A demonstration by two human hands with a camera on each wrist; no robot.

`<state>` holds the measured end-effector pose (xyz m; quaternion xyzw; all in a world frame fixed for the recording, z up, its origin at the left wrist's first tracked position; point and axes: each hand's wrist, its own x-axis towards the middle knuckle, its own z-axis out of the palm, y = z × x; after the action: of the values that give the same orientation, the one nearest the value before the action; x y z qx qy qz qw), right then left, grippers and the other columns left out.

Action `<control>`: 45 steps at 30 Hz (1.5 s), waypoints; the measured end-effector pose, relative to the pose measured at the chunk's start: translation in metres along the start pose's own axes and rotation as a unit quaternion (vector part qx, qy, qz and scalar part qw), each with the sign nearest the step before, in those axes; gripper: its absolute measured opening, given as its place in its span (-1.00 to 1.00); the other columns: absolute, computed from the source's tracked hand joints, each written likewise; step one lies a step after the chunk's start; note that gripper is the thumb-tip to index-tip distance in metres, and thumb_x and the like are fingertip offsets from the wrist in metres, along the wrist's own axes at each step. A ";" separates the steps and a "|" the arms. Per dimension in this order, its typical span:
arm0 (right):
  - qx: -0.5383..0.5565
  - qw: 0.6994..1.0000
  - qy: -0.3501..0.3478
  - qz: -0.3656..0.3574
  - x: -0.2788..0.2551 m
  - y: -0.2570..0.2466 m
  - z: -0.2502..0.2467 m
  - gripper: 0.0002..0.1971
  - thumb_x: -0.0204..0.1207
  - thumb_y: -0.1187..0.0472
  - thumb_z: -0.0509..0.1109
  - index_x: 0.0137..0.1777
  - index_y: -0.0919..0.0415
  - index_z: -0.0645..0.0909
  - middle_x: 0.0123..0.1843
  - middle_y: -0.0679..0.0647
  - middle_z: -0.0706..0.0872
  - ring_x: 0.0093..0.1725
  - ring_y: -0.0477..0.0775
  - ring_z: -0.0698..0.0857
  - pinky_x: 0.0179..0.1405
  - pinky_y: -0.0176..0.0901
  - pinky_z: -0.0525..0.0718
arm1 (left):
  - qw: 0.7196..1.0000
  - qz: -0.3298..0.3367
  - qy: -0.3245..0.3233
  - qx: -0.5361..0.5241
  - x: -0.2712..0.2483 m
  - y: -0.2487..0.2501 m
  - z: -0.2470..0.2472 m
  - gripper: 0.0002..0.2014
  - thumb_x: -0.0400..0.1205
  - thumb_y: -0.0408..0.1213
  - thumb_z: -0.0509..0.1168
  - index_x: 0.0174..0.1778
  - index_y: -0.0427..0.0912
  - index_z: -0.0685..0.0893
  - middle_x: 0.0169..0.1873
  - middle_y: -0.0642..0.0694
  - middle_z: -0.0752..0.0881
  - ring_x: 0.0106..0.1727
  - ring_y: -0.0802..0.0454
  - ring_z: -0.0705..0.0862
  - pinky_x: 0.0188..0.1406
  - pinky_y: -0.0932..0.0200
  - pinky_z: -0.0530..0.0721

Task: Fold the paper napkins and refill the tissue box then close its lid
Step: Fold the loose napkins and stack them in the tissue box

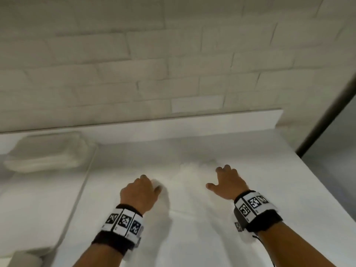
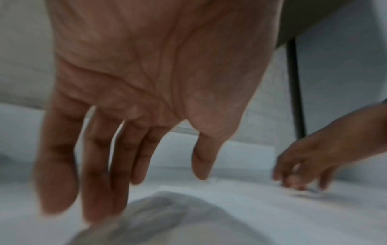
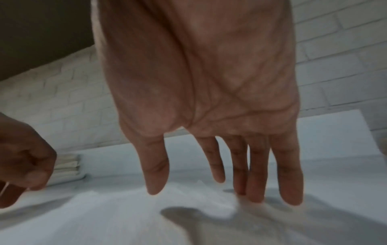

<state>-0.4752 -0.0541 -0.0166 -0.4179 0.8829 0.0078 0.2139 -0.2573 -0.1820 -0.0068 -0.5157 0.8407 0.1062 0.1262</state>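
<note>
White paper napkin (image 1: 192, 178) lies flat on the white table (image 1: 212, 237), centre, between both hands; blurred, edges hard to trace. Left hand (image 1: 138, 191) at its left edge, fingers extended downward, tips on or just above the paper; cannot tell which. Right hand (image 1: 227, 182) at its right edge, fingers spread, tips touching the surface. Napkin stack (image 1: 46, 153) far left, against the brick wall (image 1: 173, 54).

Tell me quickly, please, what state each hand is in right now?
Left hand: open, fingertips on the napkin.
Right hand: open, fingertips on the napkin.
</note>
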 end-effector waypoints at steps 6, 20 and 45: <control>0.014 0.999 -0.003 -0.038 0.012 0.003 0.013 -0.18 0.50 -0.27 0.39 0.53 0.30 0.25 0.48 0.24 0.45 0.45 0.26 0.49 0.38 0.06 0.54 | 0.997 -0.069 -0.034 -0.008 0.029 0.024 0.020 -0.02 0.47 0.56 0.19 0.51 -0.24 0.41 0.43 -0.19 0.57 0.44 -0.18 0.60 0.34 -0.06 0.56; 0.517 0.837 -0.011 -0.178 -0.019 0.068 -0.050 -0.60 0.63 0.40 0.35 0.40 0.04 0.52 0.28 0.03 0.76 0.18 -0.03 0.77 0.22 -0.12 0.72 | 0.865 -0.031 -0.004 -0.501 0.009 -0.009 -0.011 -0.44 0.33 -0.35 0.70 0.19 -0.12 0.63 0.03 -0.12 0.76 0.04 -0.17 0.76 -0.19 0.02 0.69; 0.462 0.865 -0.100 -0.168 -0.013 -0.061 0.042 -0.54 0.49 0.26 0.47 0.33 0.01 0.43 0.28 0.01 0.61 0.22 0.03 0.67 0.25 0.11 0.71 | 0.741 0.078 -0.068 -0.663 -0.026 -0.024 0.012 -0.06 0.38 -0.53 0.62 0.49 0.41 0.44 0.40 -0.24 0.63 0.24 -0.22 0.79 -0.05 -0.19 0.83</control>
<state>-0.4069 -0.0760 -0.0397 -0.4106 0.6757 -0.3956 0.4673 -0.2233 -0.1671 -0.0105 -0.3930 0.5842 0.6815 -0.1995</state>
